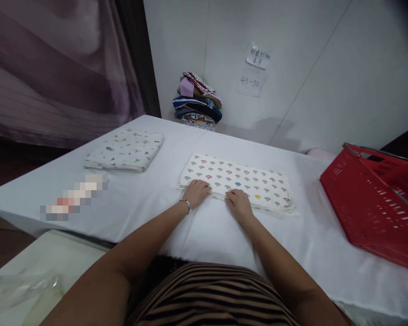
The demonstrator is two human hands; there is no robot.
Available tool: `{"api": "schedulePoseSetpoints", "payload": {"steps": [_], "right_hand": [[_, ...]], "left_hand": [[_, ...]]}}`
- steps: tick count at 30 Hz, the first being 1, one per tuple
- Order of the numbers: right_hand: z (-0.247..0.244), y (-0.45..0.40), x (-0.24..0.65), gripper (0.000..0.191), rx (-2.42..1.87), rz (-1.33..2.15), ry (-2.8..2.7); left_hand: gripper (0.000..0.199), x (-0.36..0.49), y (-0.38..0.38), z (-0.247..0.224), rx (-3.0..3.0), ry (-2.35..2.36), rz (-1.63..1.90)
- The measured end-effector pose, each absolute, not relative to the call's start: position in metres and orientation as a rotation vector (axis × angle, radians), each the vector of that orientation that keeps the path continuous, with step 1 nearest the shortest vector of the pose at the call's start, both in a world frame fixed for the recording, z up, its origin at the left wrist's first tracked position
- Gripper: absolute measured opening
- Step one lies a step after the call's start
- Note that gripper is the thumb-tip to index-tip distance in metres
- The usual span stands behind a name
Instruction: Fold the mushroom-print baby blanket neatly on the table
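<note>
A white folded cloth [238, 174] with small grey, red, blue and yellow mushroom-like prints lies flat on the white-covered table [217, 231] in front of me. It is folded into a long rectangle of several layers. My left hand [197, 192] grips its near edge left of the middle, fingers curled over the layers. A short way to the right, my right hand [240, 203] pinches the same near edge. The thumbs are mostly hidden. Farther left lies another folded white cloth [125, 149] with small scattered prints, touched by neither hand.
A red plastic basket [370, 199] stands at the table's right side. Against the back wall is a stack of folded fabrics [197, 102]. A blurred-out item [75, 199] lies at the left. A pale surface [54, 262] adjoins the table at lower left.
</note>
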State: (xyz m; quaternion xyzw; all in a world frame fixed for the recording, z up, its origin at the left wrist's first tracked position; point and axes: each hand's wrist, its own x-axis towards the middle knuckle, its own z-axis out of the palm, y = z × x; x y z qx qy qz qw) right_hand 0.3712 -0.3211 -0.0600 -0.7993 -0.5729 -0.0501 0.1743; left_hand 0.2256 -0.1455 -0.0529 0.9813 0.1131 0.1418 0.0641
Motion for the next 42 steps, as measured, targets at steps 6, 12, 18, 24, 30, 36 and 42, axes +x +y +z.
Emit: {"api": "schedulePoseSetpoints", "payload": {"steps": [6,12,18,24,30,36,42], "right_hand": [[-0.056,-0.319,0.371,0.025,-2.289,-0.158,-1.653],[-0.060,-0.319,0.374,0.024,-2.282,-0.229,-1.719],[-0.059,-0.318,0.377,0.024,-2.272,-0.271,-1.820],[-0.061,-0.317,0.379,0.026,-2.257,-0.294,-1.843],[-0.061,-0.316,0.381,0.024,-2.194,-0.210,-1.773],[-0.054,-0.313,0.381,0.022,-2.213,-0.104,-1.702],[-0.052,-0.312,0.381,0.022,-2.273,-0.075,-1.717]], "left_hand": [[0.025,0.229,-0.146,-0.044,3.058,0.283,0.323],[0.021,0.230,-0.147,-0.048,3.090,0.288,0.364],[0.026,0.233,-0.151,-0.046,3.106,0.277,0.372],[0.018,0.236,-0.156,-0.043,3.042,0.284,0.335],[0.023,0.239,-0.151,-0.050,2.959,0.311,0.363],[0.025,0.243,-0.150,-0.046,2.989,0.291,0.299],[0.030,0.245,-0.152,-0.042,3.044,0.297,0.277]]}}
